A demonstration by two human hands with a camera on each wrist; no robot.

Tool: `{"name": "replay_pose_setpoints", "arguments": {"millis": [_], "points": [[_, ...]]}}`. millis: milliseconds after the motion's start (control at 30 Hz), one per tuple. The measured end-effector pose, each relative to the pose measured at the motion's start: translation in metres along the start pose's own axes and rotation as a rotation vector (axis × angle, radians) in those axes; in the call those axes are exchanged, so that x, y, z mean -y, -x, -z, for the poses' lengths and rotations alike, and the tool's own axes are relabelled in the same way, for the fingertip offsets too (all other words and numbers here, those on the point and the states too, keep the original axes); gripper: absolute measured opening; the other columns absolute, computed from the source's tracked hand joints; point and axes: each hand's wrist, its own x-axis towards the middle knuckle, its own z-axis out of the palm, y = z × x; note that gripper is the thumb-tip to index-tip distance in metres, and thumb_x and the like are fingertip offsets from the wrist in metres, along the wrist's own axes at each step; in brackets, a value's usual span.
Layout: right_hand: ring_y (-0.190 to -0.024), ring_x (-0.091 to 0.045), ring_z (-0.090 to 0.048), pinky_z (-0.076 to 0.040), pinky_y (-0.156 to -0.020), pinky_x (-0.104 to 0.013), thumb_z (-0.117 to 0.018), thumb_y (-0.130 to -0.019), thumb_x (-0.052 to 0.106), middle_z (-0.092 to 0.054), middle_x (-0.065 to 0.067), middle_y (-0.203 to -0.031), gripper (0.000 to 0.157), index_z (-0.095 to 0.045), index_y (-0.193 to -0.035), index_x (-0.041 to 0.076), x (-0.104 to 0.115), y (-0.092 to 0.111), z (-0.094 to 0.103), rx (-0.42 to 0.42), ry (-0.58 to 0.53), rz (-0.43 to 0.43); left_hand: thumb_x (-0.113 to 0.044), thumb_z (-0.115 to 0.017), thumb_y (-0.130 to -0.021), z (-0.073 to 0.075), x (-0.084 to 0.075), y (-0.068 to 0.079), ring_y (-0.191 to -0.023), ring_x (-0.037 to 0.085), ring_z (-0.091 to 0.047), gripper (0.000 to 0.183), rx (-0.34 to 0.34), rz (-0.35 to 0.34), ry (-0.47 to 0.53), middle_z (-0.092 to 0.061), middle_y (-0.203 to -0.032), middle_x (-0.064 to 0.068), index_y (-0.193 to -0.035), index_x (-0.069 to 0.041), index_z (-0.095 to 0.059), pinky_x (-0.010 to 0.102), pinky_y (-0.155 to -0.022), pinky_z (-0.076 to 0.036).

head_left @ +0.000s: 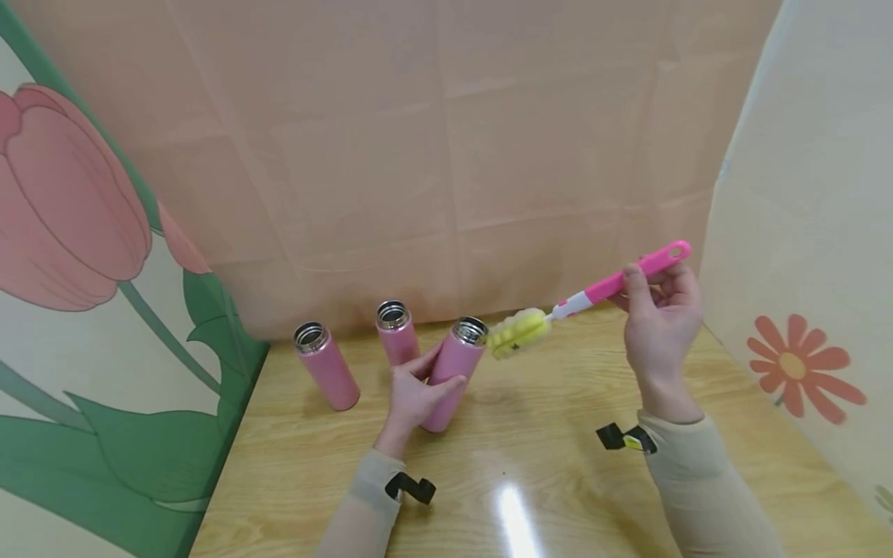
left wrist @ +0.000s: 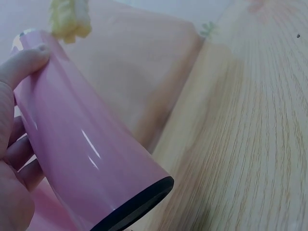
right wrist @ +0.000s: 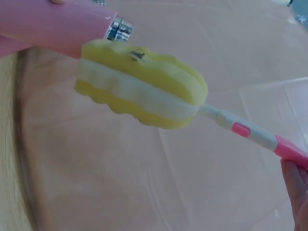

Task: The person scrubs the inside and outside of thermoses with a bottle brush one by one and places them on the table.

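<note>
My left hand [head_left: 413,394] grips a pink vacuum flask [head_left: 456,368] round its side, thumb across the front, and the flask leans to the right. Its steel mouth has no lid. In the left wrist view the dark base of the flask [left wrist: 91,144] shows above the wood. My right hand [head_left: 661,329] holds a bottle brush by its pink handle [head_left: 645,267]. The brush's yellow and white sponge head [head_left: 519,332] is beside the flask's mouth, outside it. Up close in the right wrist view, the sponge head [right wrist: 144,86] overlaps the flask's side just below the steel neck.
Two more lidless pink flasks stand on the wooden table [head_left: 558,480]: one at the left [head_left: 328,372], another behind my left hand [head_left: 398,337]. A peach cloth [head_left: 446,155] hangs along the back. Printed flower panels flank the table at left and right.
</note>
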Motion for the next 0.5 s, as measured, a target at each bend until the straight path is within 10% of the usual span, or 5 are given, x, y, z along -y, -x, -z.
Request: {"name": "replay_pose_setpoints", "arguments": {"millis": [500], "points": [[-0.076, -0.025, -0.075, -0.063, -0.073, -0.041, -0.077, -0.098, 0.003, -0.066, -0.019, -0.09, 0.023, -0.065, -0.111, -0.011, -0.0034, -0.0044, 0.004, -0.034, -0.133, -0.144, -0.015, -0.099, -0.078, 0.0, 0.0017, -0.0018, -0.109, 0.025, -0.075, 0.065, 0.024, 0.019, 0.039, -0.074, -0.131, 0.005, -0.138, -0.014, -0.073, 0.035, -0.092, -0.062]]}}
